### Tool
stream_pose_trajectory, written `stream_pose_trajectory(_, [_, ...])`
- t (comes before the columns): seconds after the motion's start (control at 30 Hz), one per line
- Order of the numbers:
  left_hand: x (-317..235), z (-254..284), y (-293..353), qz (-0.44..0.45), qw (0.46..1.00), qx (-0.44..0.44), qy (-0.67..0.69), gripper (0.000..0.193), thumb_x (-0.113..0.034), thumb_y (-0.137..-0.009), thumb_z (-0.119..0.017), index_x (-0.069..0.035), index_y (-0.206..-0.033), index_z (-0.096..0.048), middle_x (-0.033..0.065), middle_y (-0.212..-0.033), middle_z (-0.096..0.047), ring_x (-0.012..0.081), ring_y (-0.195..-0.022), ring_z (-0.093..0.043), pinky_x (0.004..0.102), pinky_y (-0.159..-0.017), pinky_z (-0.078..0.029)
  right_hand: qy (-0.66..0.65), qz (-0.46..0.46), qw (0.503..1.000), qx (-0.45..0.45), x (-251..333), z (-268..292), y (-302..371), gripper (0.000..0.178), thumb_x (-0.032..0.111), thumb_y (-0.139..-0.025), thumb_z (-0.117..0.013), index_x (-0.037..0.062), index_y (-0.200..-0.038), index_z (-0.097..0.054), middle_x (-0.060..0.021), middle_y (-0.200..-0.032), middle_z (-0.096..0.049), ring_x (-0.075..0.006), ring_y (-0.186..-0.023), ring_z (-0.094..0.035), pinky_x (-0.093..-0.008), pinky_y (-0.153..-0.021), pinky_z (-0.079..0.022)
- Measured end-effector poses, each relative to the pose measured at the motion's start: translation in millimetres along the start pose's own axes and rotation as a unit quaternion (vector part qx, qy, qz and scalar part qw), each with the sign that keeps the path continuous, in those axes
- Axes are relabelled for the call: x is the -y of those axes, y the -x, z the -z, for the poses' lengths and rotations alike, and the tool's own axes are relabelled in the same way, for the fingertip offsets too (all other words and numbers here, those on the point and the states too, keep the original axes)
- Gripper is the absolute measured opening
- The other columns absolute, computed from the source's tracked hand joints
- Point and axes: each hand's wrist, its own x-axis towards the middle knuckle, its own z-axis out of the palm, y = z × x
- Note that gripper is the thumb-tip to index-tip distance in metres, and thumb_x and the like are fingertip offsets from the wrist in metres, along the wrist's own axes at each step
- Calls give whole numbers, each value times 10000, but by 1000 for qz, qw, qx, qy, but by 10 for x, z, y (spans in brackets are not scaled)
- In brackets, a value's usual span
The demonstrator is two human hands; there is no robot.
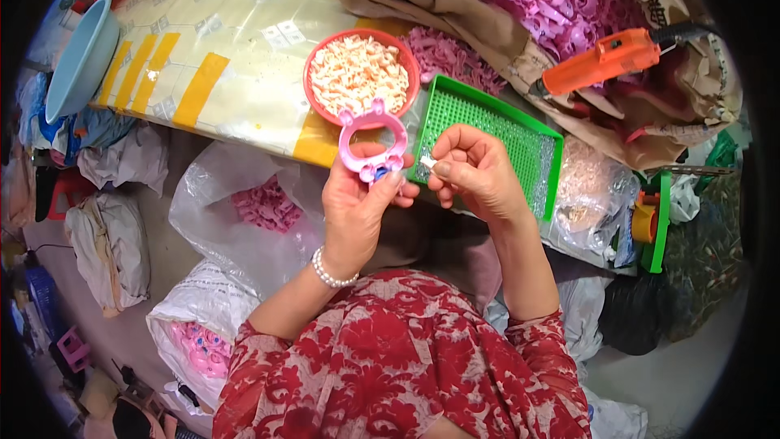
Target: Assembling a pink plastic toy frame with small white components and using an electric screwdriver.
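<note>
My left hand (353, 207) is closed on a pink plastic ring-shaped part (397, 132) with small ear-like knobs. A dark blue piece (380, 172) sits at the ring's lower edge, beside my thumb. Between thumb and forefinger, my right hand (483, 179) pinches a small white piece (426, 162), a short gap to the right of the ring. Just beyond the ring stands a round red basket (308, 85) full of small cream-coloured plastic pieces (357, 71). A green tray (487, 100) with small clear-looking bits lies behind my right hand.
An orange electric screwdriver (601, 61) rests on a large brown sack (455, 12) of pink parts at the back right. At the left edge stands a light blue basin (80, 61). Below the table are a clear bag (207, 187) and a white sack (183, 301) holding pink parts.
</note>
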Motion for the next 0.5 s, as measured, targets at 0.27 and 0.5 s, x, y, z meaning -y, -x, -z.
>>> stream_pose_trajectory(0.27, [116, -179, 91, 57, 998, 38, -6, 319, -5, -824, -638, -48, -1095, -476, 55, -854, -633, 69, -663, -611, 166, -531, -480, 11, 22, 999, -26, -292, 82, 329, 130, 90, -843, -627, -16, -884, -566, -70, -732, -632, -85, -564, -576, -207, -499, -487])
stream_pose_trajectory(0.5, [94, -192, 146, 124, 990, 31, 54, 316, -10, -810, -656, -61, -1070, -483, 41, -814, -623, 82, -611, -602, 173, -506, -481, 188, 231, 949, -105, -468, -19, 523, 170, -17, -796, -621, -41, -961, -589, -81, -761, -637, -142, -661, -601, -259, -580, -486])
